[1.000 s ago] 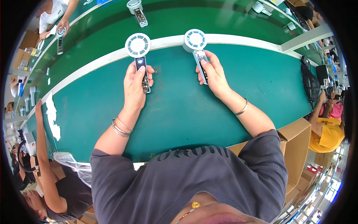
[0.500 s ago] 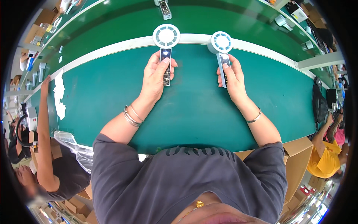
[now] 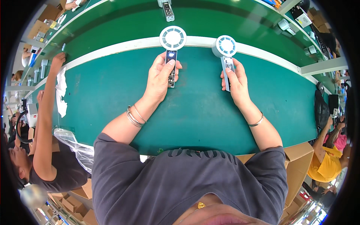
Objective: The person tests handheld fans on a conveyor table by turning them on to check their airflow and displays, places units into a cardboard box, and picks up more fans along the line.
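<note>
My left hand (image 3: pixel 159 77) is closed round the handle of a white handheld fan (image 3: pixel 173 38), thumb pressed on its front. That handle shows a bare circuit board with a bright light near the top. In my right hand (image 3: pixel 237 78) is a second handheld fan (image 3: pixel 226 46), pale blue-grey, its handle also open at the front with parts showing. Both fans are held upright above the green table, round heads pointing away from me. Another handheld fan (image 3: pixel 168 12) lies on the green surface beyond the white rail, its handle toward me.
A white rail (image 3: pixel 131 45) crosses the far table edge. At left, a co-worker's arm (image 3: pixel 47 112) reaches along the table beside crumpled white material (image 3: pixel 61 93) and clear plastic (image 3: pixel 77 148). A black bag (image 3: pixel 320 105) sits at right; a cardboard box (image 3: pixel 298 168) stands beside me.
Both fans have shifted slightly right and toward me, still in my hands. At left, the co-worker's hand has moved farther out over the rail, and that person's head has turned.
</note>
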A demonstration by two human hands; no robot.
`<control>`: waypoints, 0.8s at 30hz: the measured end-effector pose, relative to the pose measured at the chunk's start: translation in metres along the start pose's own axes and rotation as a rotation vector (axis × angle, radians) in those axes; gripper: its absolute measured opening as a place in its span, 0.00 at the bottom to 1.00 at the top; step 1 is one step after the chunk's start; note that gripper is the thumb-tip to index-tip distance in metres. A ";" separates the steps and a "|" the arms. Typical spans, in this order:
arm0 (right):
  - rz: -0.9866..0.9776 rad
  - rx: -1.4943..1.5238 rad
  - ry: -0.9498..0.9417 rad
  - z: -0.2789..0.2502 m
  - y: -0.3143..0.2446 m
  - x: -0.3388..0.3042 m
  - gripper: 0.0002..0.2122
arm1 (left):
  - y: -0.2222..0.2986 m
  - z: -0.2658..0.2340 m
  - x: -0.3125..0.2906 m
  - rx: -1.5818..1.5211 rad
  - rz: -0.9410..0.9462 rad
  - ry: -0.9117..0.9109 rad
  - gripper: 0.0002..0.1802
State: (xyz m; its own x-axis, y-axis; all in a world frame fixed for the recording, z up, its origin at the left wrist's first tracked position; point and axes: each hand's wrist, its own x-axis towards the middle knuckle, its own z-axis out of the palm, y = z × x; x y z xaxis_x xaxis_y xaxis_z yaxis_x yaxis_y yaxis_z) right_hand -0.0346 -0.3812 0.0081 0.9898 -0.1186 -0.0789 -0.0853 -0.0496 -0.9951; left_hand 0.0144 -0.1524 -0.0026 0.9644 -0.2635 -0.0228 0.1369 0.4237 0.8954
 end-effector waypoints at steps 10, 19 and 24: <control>0.004 0.036 0.006 -0.001 0.002 0.001 0.22 | 0.002 0.001 0.000 -0.015 -0.013 0.018 0.19; 0.016 0.046 -0.003 0.000 0.002 0.002 0.22 | 0.002 -0.001 0.000 -0.005 -0.010 0.002 0.14; 0.014 0.002 -0.007 0.000 0.001 0.001 0.21 | 0.001 -0.001 0.001 0.002 -0.013 0.005 0.14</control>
State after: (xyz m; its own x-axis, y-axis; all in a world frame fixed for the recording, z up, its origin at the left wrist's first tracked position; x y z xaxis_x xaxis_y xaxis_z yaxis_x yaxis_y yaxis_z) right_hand -0.0333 -0.3816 0.0071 0.9892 -0.1124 -0.0937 -0.0994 -0.0458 -0.9940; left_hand 0.0155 -0.1507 -0.0021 0.9638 -0.2641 -0.0365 0.1487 0.4186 0.8959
